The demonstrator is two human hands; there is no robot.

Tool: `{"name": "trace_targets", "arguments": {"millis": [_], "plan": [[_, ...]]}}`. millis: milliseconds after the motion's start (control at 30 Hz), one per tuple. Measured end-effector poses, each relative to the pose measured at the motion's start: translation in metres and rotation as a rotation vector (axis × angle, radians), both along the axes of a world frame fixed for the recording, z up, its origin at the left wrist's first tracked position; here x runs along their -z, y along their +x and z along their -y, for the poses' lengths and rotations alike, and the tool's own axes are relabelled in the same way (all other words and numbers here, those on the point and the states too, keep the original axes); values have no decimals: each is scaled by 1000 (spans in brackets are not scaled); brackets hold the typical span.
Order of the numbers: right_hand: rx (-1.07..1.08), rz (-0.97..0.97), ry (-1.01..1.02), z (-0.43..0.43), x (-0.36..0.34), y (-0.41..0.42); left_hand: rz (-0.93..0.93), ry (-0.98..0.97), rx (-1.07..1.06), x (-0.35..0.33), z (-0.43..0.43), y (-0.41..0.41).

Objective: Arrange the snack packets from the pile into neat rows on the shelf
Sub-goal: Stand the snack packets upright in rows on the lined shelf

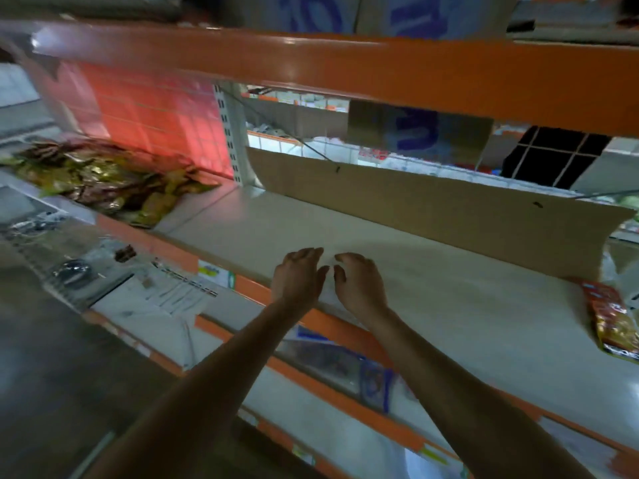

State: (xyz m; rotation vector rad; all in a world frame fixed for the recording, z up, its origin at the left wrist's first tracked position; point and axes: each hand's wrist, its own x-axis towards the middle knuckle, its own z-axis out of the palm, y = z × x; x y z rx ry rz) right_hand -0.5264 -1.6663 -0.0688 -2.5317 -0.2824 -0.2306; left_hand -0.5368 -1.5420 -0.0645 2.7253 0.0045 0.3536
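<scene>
A pile of green, gold and brown snack packets [103, 183] lies heaped at the left end of the pale shelf [449, 305]. A single red and gold packet [612, 323] lies flat at the shelf's right end. My left hand [299, 276] and my right hand [359, 283] hover side by side over the shelf's front middle, fingers loosely curled downward, holding nothing. Both hands are far from the pile and from the lone packet.
A brown cardboard sheet [432, 198] stands along the shelf's back. An orange shelf beam [311, 63] with boxes on it runs overhead. Lower shelves [166, 299] with papers and packets sit below the orange front edge. A red mesh panel [155, 115] backs the pile.
</scene>
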Motion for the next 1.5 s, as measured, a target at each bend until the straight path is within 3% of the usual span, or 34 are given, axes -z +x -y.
{"name": "trace_targets", "arguments": {"millis": [400,1000,1500], "plan": [[-83,-82,6,-177,3,34,-10,-19,-144,-1,-174,7],[-201,-196,138,-398,9,157,-29,-40,-426,8,-390,104],[172,-265,31,-486,26,193,-130,-104,-469,24,-488,175]]}}
